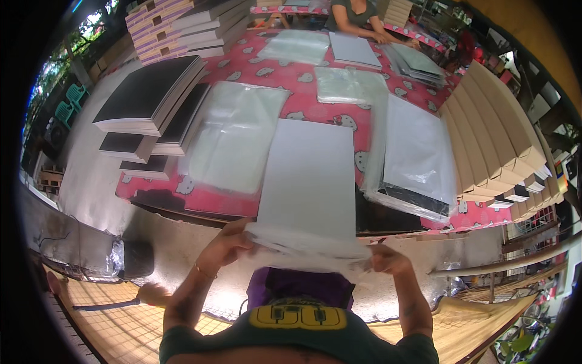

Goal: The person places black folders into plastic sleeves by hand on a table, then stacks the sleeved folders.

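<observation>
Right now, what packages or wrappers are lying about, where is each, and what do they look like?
Clear plastic sleeve: nearest table edge, held open by left hand and right hand around a white rectangular book.
Stack of clear flat plastic bags: left of that book, glossy.
Bagged white book with a dark edge: right of it.
Folded clear bags: table middle.

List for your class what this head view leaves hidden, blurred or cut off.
- Left hand and right hand: fingertips hidden in the clear plastic bag.
- White book: near end blurred behind the bag.
- Co-worker: cut off by the top edge.
- Black-covered stacks: cover detail too small.
</observation>
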The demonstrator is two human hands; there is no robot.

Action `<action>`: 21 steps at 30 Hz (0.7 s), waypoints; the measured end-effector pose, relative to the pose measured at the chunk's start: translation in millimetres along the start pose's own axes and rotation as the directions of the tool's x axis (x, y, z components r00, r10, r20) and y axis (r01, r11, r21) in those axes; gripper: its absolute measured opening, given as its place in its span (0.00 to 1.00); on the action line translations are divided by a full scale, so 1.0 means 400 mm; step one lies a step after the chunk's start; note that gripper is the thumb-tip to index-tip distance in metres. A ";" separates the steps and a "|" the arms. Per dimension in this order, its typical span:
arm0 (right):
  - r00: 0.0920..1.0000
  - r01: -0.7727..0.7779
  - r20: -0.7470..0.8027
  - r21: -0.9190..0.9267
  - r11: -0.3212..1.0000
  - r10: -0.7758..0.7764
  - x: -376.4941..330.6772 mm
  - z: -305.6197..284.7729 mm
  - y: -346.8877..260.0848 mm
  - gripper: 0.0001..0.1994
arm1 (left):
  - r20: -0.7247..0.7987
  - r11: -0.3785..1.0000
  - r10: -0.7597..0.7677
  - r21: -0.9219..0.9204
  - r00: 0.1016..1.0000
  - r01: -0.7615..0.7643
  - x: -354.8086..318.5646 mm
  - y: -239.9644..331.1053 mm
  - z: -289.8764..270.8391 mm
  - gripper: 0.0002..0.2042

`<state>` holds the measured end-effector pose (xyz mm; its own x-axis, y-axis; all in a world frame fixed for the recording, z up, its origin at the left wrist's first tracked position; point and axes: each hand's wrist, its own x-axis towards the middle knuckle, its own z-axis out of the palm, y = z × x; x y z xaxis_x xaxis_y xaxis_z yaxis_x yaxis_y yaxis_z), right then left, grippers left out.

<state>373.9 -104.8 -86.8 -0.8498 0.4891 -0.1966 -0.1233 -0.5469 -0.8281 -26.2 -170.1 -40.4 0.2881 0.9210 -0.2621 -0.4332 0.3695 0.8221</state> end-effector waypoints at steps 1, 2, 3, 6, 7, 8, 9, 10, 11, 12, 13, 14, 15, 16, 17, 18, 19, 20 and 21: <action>0.992 0.029 -0.123 -0.016 0.999 -0.030 0.008 0.013 0.031 0.22 | -0.137 0.996 0.027 0.084 0.990 -0.016 -0.004 -0.030 -0.004 0.12; 0.969 0.054 -0.239 -0.037 0.998 -0.062 0.005 0.015 0.085 0.24 | -0.272 0.986 0.068 0.167 0.960 -0.023 -0.007 -0.081 -0.015 0.14; 0.933 0.081 -0.348 -0.055 0.995 -0.095 0.009 0.025 0.127 0.25 | -0.400 0.967 0.119 0.253 0.909 -0.015 -0.011 -0.131 -0.027 0.15; 0.530 -0.046 -0.706 -0.578 0.815 -0.470 0.064 0.119 0.189 0.28 | -0.523 0.928 0.300 0.352 0.798 -0.118 -0.011 -0.216 0.013 0.21; 0.487 -0.070 -0.746 -0.552 0.831 -0.454 0.076 0.137 0.192 0.27 | -0.547 0.938 0.278 0.333 0.790 -0.099 -0.012 -0.225 0.023 0.23; 0.442 -0.093 -0.783 -0.524 0.846 -0.437 0.088 0.151 0.190 0.26 | -0.519 0.900 0.332 0.425 0.787 -0.100 -0.009 -0.233 0.031 0.25; 0.396 -0.115 -0.818 -0.496 0.861 -0.418 0.095 0.160 0.192 0.25 | -0.485 0.853 0.384 0.512 0.785 -0.101 -0.005 -0.242 0.037 0.26; 0.407 -0.093 -0.807 -0.502 0.860 -0.427 0.105 0.154 0.200 0.23 | -0.440 0.796 0.436 0.596 0.785 -0.108 0.000 -0.244 0.041 0.27; 0.383 -0.077 -0.799 -0.528 0.846 -0.464 0.104 0.156 0.208 0.21 | -0.461 0.826 0.395 0.557 0.794 -0.087 -0.005 -0.244 0.037 0.26; 0.359 -0.062 -0.788 -0.554 0.830 -0.500 0.104 0.160 0.215 0.20 | -0.480 0.853 0.354 0.518 0.803 -0.066 -0.015 -0.243 0.029 0.26; 0.338 -0.048 -0.774 -0.583 0.811 -0.536 0.107 0.164 0.212 0.19 | -0.500 0.878 0.313 0.476 0.807 -0.045 -0.019 -0.232 0.032 0.25; 0.321 -0.027 -0.789 -0.561 0.828 -0.524 0.104 0.169 0.205 0.17 | -0.528 0.891 0.321 0.449 0.786 -0.062 -0.024 -0.219 0.043 0.22; 0.304 -0.006 -0.804 -0.539 0.842 -0.512 0.094 0.179 0.196 0.14 | -0.555 0.903 0.327 0.421 0.765 -0.081 -0.034 -0.198 0.060 0.20; 0.288 0.017 -0.817 -0.518 0.855 -0.500 0.085 0.188 0.182 0.12 | -0.581 0.913 0.334 0.395 0.742 -0.102 -0.037 -0.181 0.073 0.18; 0.316 0.025 -0.815 -0.504 0.863 -0.485 0.073 0.188 0.171 0.09 | -0.529 0.898 0.377 0.410 0.760 -0.160 -0.041 -0.192 0.053 0.15; 0.344 0.033 -0.813 -0.490 0.871 -0.470 0.052 0.181 0.161 0.05 | -0.476 0.880 0.419 0.421 0.773 -0.219 -0.051 -0.212 0.011 0.12; 0.374 0.038 -0.812 -0.470 0.882 -0.449 0.029 0.177 0.148 0.02 | -0.424 0.862 0.456 0.428 0.783 -0.271 -0.066 -0.214 -0.019 0.09; 0.436 0.118 -0.803 -0.397 0.910 -0.407 0.005 0.167 0.120 0.03 | -0.348 0.886 0.415 0.365 0.841 -0.286 -0.073 -0.201 -0.045 0.05; 0.566 0.201 -0.768 -0.225 0.953 -0.300 -0.019 0.163 0.081 0.08 | -0.315 0.925 0.366 0.225 0.876 -0.305 -0.073 -0.155 -0.020 0.07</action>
<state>343.0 -170.6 -77.9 -0.0503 0.9627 -0.2657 -0.1730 -0.2705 -0.9471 -14.6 -218.8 -87.8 -0.1748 0.9806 -0.0883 -0.2968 0.0330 0.9544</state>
